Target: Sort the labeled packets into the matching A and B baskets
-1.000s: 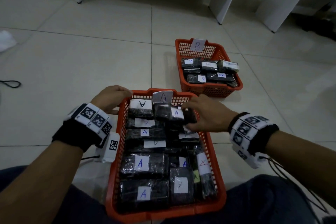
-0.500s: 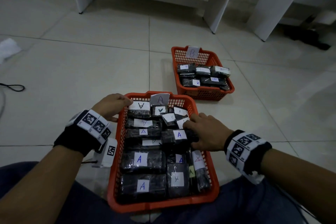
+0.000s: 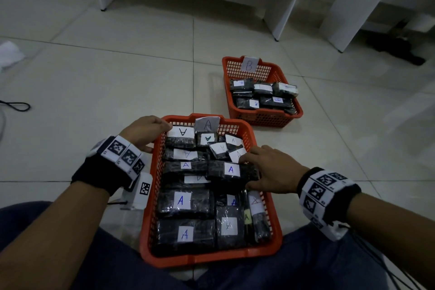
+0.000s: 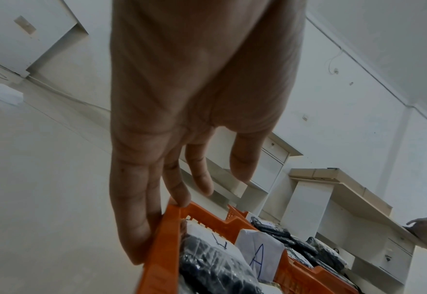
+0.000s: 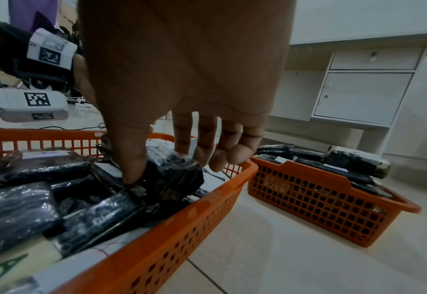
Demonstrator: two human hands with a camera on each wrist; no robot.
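Nearest the person's lap sits the A basket [image 3: 247,252], an orange mesh tray on the tiled floor [image 3: 117,82], packed with black wrapped packets that carry white labels marked A. At its near end lie two broad packets [image 3: 186,202] stacked one behind the other, with narrower ones beside them to the right.

Midway along the basket's right side, the right hand [image 3: 273,172] grasps a black packet [image 3: 231,170] with a blue A on its label; in the right wrist view the thumb [image 5: 131,163] presses on its near face and the fingertips curl over its far edge, so the hand is closed round the packet [image 5: 172,169], which rests on top of the others inside the basket [image 5: 182,224].

At the far left corner, the left hand [image 3: 146,132] holds the basket's rim; the left wrist view shows its fingers [image 4: 177,191] straight and lying against the orange edge [image 4: 166,228] without curling round it. Just past it a paper tag marked A [image 3: 207,123] stands on the far wall.

Farther off to the right, well apart, the B basket [image 3: 266,117] stands on the floor with a B tag [image 3: 249,65] and a smaller heap of black packets inside. Beyond it stand white furniture legs [image 3: 280,7].
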